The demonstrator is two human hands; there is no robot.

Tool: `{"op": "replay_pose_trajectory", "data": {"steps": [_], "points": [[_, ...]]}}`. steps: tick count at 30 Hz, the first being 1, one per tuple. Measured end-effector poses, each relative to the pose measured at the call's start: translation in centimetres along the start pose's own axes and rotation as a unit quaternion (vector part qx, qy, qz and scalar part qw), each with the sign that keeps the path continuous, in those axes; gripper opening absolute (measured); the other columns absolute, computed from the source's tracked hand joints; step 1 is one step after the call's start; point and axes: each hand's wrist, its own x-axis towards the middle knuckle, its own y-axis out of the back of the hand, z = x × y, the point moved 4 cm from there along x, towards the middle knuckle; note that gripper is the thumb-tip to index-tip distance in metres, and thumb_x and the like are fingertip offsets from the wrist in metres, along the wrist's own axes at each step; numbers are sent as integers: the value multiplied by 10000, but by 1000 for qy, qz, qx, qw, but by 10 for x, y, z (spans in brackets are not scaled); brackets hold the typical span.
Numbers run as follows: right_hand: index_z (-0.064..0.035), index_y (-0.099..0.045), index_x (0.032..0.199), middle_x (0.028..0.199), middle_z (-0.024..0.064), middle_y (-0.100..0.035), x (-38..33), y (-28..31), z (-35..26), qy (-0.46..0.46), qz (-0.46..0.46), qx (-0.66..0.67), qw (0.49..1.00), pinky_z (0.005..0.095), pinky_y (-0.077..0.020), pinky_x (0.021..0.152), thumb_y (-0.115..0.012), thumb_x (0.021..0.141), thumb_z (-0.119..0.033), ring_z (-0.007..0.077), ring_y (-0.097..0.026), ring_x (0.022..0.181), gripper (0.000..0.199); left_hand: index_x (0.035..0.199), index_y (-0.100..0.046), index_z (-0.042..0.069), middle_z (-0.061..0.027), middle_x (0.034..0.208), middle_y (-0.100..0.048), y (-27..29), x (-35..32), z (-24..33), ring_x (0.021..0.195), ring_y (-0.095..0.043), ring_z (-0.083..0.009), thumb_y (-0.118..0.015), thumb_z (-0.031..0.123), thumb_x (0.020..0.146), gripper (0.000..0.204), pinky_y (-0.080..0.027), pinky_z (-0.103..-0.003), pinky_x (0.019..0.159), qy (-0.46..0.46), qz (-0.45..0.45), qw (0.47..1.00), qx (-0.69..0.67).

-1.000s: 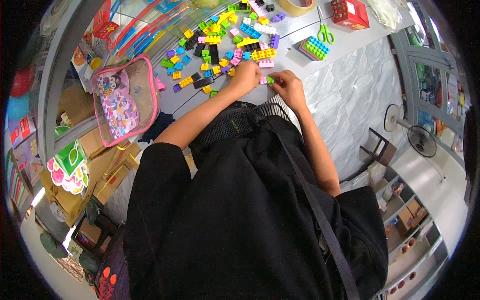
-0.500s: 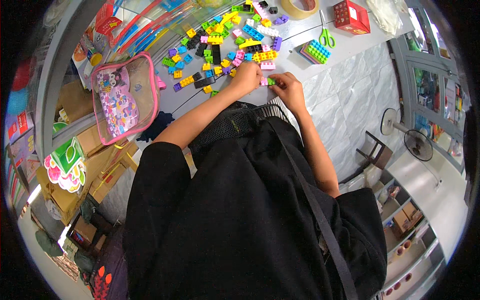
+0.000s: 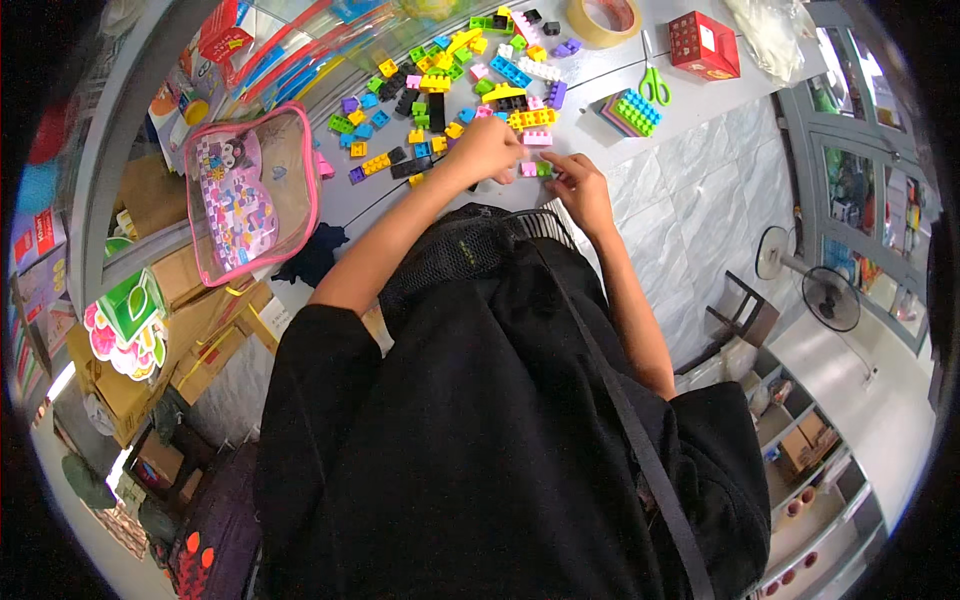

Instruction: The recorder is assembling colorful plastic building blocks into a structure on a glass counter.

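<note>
A small pink-and-green pair of toy building bricks (image 3: pixel 536 169) lies on the grey table between my hands. My left hand (image 3: pixel 488 150) hovers just left of it, fingers bent downward and their tips apart, with nothing visible in them. On the other side is my right hand (image 3: pixel 582 188); its index finger and thumb are spread beside the green end. Whether they touch it I cannot make out. Just beyond the pair are a pink brick (image 3: pixel 537 138) and a long yellow brick (image 3: pixel 533 118). Many loose coloured bricks (image 3: pixel 437 84) spread over the table past my left hand.
A layered brick block (image 3: pixel 632 113) stands at the right, near green-handled scissors (image 3: pixel 655 86), a red box (image 3: pixel 703 46) and a tape roll (image 3: pixel 603 18). A clear pink-edged pouch (image 3: pixel 250 195) is at the left. The table's right edge borders the tiled floor (image 3: pixel 690 190).
My left hand has drawn back slightly from the pink-and-green bricks. My right fingers have spread off the green end, and the pair now rests on the table.
</note>
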Motion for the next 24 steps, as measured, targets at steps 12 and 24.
{"op": "replay_pose_trajectory", "data": {"steps": [12, 24], "points": [[-24, -641, 944, 783, 143, -558, 53, 8, -22, 63, 113, -79, 988, 345, -464, 604, -640, 738, -118, 258, -561, 609, 226, 1010, -567, -73, -171, 878, -635, 83, -123, -48, 697, -657, -231, -574, 245, 850, 357, -534, -288, 555, 47, 209, 950, -230], [13, -608, 962, 958, 187, -547, 85, 1, -41, 156, 100, -203, 961, 380, -467, 699, -612, 768, -131, 305, -583, 789, 243, 1089, -521, -79, -182, 930, -626, 65, -157, -79, 719, -653, -233, -555, 259, 863, 408, -529, -277, 572, 105, 291, 900, -307]]}}
